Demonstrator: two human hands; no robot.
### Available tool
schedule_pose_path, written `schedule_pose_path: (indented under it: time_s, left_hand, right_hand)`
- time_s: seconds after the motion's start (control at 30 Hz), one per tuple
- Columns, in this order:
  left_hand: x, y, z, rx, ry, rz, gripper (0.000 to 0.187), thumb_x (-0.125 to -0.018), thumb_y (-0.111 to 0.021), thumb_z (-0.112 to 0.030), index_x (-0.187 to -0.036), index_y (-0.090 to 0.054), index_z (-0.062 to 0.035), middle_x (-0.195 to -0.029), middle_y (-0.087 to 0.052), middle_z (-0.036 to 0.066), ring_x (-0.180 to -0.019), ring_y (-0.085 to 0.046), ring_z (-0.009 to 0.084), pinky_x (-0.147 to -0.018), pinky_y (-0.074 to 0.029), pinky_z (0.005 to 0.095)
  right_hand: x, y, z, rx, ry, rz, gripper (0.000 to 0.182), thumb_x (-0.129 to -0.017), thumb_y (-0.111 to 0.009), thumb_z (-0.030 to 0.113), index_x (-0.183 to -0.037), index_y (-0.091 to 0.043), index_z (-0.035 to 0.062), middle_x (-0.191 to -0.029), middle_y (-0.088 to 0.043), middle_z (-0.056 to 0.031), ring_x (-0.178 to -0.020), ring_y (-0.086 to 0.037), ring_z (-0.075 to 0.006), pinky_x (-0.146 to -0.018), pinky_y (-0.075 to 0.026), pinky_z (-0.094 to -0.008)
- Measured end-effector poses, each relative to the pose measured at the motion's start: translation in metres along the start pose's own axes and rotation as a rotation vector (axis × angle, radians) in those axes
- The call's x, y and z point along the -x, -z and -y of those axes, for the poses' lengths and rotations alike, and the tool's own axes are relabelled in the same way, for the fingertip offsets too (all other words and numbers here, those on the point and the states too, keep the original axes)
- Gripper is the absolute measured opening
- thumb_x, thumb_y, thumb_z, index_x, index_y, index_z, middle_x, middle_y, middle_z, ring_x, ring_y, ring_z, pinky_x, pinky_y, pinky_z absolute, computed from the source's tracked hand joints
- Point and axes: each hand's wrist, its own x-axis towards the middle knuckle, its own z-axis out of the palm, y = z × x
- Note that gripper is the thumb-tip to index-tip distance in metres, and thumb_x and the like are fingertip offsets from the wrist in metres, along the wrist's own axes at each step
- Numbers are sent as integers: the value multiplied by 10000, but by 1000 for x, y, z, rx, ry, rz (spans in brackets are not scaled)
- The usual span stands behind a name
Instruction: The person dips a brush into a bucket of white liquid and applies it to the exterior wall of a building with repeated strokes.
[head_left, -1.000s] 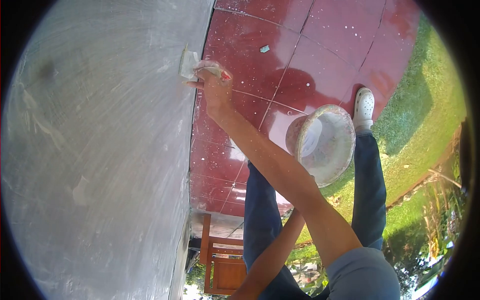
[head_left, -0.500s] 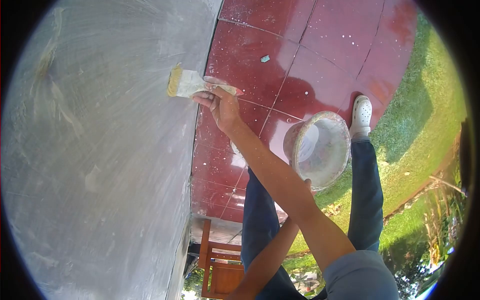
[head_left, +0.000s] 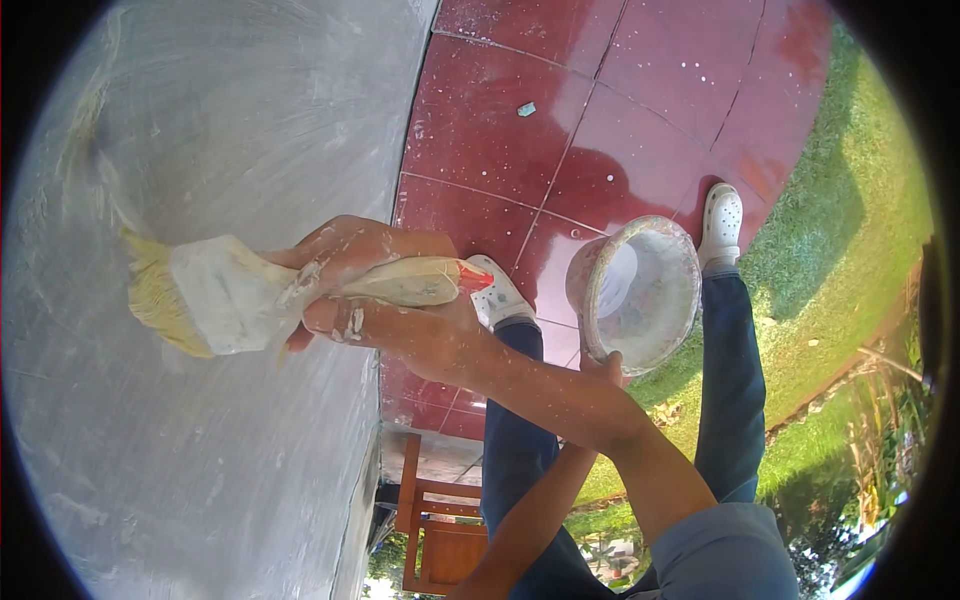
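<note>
Gripping the paintbrush (head_left: 300, 292) by its pale handle, the right hand (head_left: 385, 300) has its fingers curled tight around the narrow waist just behind the ferrule, thumb pressed along the top; the red-tipped handle end sticks out past the heel of the hand. The wide, paint-caked ferrule and yellowish bristles point left, and the bristle tips lie against the grey wall (head_left: 230, 120), near its left part, well away from the wall's right edge where it meets the floor.

By the look of it the brush is light and stiff in the handle but soft at the bristles, which splay under pressure; wet paint on handle and fingers probably makes it slippery, so the waist behind the ferrule seems the surest place to hold.

Further out, the left hand (head_left: 603, 368) reaches under the paint bucket (head_left: 640, 295); only fingertips show at its lower rim, closed on it, and the bucket tilts its white-smeared inside toward the camera.

Beyond lie dark red floor tiles (head_left: 600, 110) speckled with white drips, the person's blue trousers and white shoes (head_left: 722, 225), grass (head_left: 850, 230) at the tiles' outer edge, and a wooden chair (head_left: 440, 530) near the wall's lower corner.
</note>
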Motion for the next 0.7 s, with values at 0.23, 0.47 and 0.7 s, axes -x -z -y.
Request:
schedule_pose_path:
  time_s: [0.23, 0.47, 0.7]
  left_hand:
    - [-9, 45, 25, -639, -38, 464, 625, -741, -600, -52, -1338, -436, 31, -1085, -625, 167, -905, -614, 260, -839, -468, 357]
    - [-11, 18, 35, -267, 46, 151, 607, -751, -613, -42, -1327, -439, 35, -1122, -619, 184, -954, -617, 274, -871, -475, 360]
    - [-19, 2, 44, 62, 62, -41, 616, -738, -618, -16, -1326, -441, 40, -1135, -630, 218, -1025, -616, 317, -925, -465, 390]
  right_hand:
    - [-63, 122, -72, -309, -244, -241, 332, -919, -533, 44, -1227, -481, -69, -1147, -607, -224, -980, -666, -316, -838, -604, -422]
    - [-84, 110, -73, 111, -130, -435, 228, -901, -525, -7, -1122, -576, -35, -1086, -621, -151, -910, -652, -210, -841, -615, -403]
    - [-44, -21, -12, 30, 48, -252, 205, -887, -550, -22, -1089, -576, -9, -1099, -621, -163, -929, -661, -247, -776, -627, -389]
